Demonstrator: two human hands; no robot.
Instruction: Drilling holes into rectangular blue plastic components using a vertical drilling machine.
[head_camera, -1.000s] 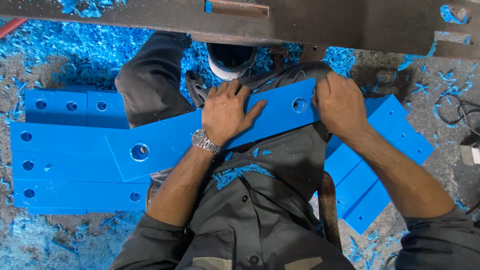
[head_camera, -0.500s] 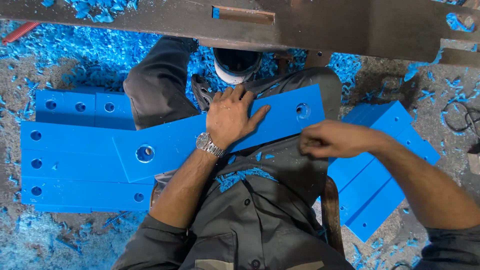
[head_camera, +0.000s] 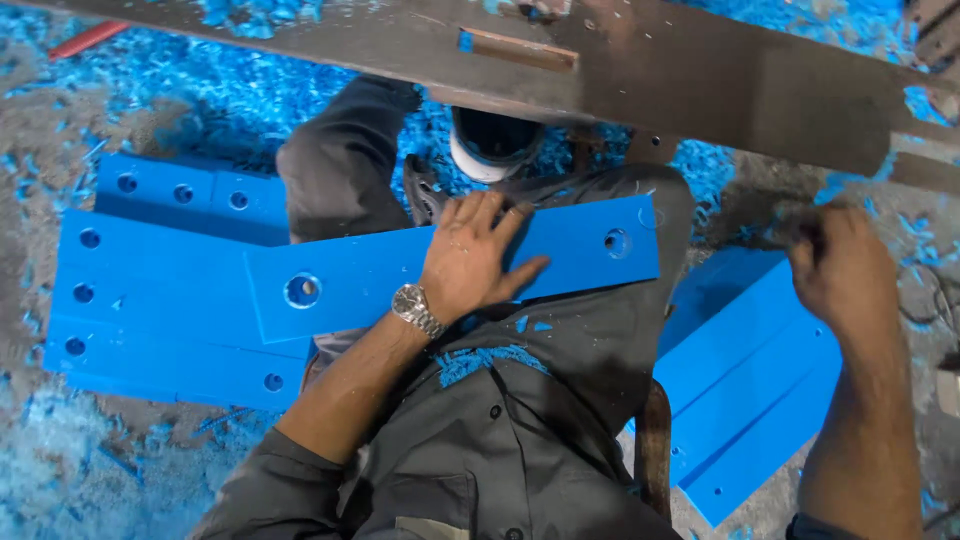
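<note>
A long blue plastic plate (head_camera: 585, 250) with two round holes lies across my lap, tilted up to the right. My left hand (head_camera: 470, 260) presses flat on its middle with the fingers spread, and there is a metal watch (head_camera: 416, 310) on the wrist. My right hand (head_camera: 840, 265) is off the plate, out to the right above the floor. It is blurred with the fingers curled, and I cannot make out whether anything is in it.
Stacked blue plates with holes (head_camera: 150, 290) lie on the floor to my left, and more blue plates (head_camera: 750, 390) to my right. A rusty metal beam (head_camera: 700, 70) crosses the top. My shoe (head_camera: 490, 145) shows under it. Blue shavings (head_camera: 60, 470) cover the ground.
My right hand has let go of the plate's right end and swung out to the right. The left hand has stayed flat on the plate.
</note>
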